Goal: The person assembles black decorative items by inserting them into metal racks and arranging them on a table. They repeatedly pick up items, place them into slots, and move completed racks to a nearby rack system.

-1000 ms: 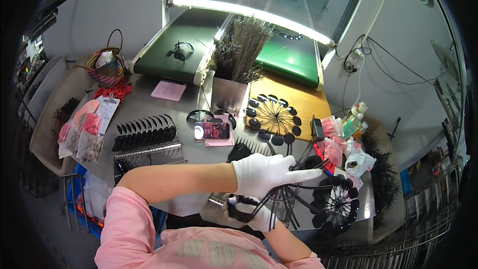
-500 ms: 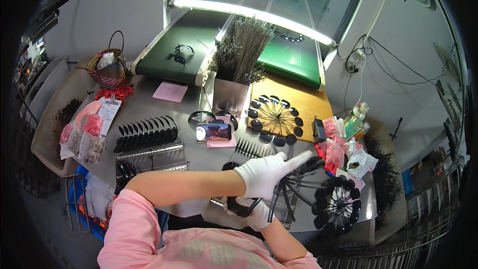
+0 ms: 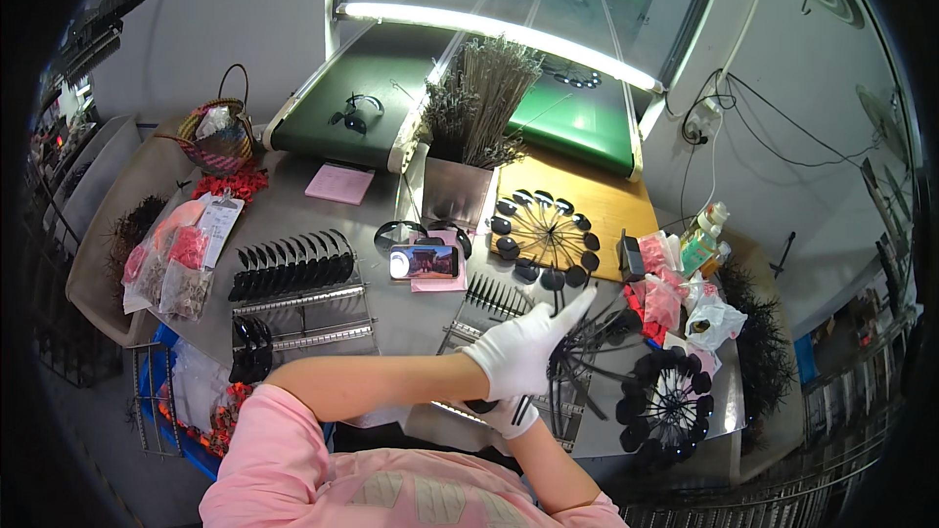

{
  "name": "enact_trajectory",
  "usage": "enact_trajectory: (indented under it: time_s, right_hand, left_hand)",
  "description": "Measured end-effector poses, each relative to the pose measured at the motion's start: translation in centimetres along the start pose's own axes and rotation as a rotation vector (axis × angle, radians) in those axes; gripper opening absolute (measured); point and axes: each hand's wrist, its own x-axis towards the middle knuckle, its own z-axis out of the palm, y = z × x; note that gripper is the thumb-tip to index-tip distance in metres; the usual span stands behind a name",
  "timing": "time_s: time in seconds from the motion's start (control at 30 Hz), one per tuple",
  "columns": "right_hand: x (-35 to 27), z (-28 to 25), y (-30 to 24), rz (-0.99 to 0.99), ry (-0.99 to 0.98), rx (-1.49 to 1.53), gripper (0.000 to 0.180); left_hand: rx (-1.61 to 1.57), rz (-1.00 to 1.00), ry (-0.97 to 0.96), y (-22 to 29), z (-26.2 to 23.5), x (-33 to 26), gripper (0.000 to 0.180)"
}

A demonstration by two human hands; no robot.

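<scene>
My left hand (image 3: 523, 352), in a white glove, reaches across to the right with thumb and one finger stretched out and apart; its other fingers are partly hidden. Close to that hand lies a dark fan of black discs on thin stems (image 3: 582, 362). Below it my right hand (image 3: 509, 416), gloved in white, is closed around a dark strip (image 3: 525, 409), partly covered by the left hand. At the right stands a ring of black discs (image 3: 667, 401). Another ring of black discs (image 3: 548, 235) rests on a yellow board (image 3: 626, 205).
Metal racks with curved black pieces (image 3: 293, 264) stand at left; another toothed rack (image 3: 494, 295) is in the middle. A phone (image 3: 425, 262) lies beyond. A bundle of wire stems (image 3: 479, 98) fills a metal holder before green conveyor belts (image 3: 337, 88). Bags and bottles (image 3: 699, 240) sit at right.
My left hand has turned slightly and its pointing finger has tilted further upward. Less of the black piece by my right hand shows now. The view has shifted a little.
</scene>
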Motion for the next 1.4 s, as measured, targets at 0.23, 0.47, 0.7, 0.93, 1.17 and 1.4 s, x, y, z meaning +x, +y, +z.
enact_trajectory:
  time_s: [0.23, 0.47, 0.7, 0.93, 1.17, 1.4]
  right_hand:
    - [-1.9, -7.3, -5.1, 0.299, 0.004, -0.465, 0.071]
    - [-3.4, -10.7, -7.3, 0.484, 0.169, -0.446, 0.069]
    - [-3.2, -11.6, -9.6, 0.348, 0.255, -0.376, 0.068]
    - [-2.3, -12.4, -11.1, 0.097, 0.399, -0.535, 0.063]
    - [3.3, -7.3, -10.0, -0.135, -0.319, -0.299, 0.045]
    - [1.7, -4.0, -6.6, 0.2, -0.004, 0.291, 0.083]
  left_hand:
    - [-0.695, -0.093, 0.593, -7.3, -0.3, -3.1, 0.056]
    - [-1.348, 0.686, 1.433, -2.0, -12.0, -2.2, 0.048]
    - [-0.128, 0.389, 0.298, 4.3, -0.4, 11.0, 0.059]
    - [-0.737, 0.029, -0.652, -5.6, 4.0, -0.5, 0.059]
    - [-1.172, -0.318, -0.571, -9.6, 5.7, -9.2, 0.035]
    - [-1.02, -0.406, -0.14, -9.6, 2.7, -11.1, 0.038]
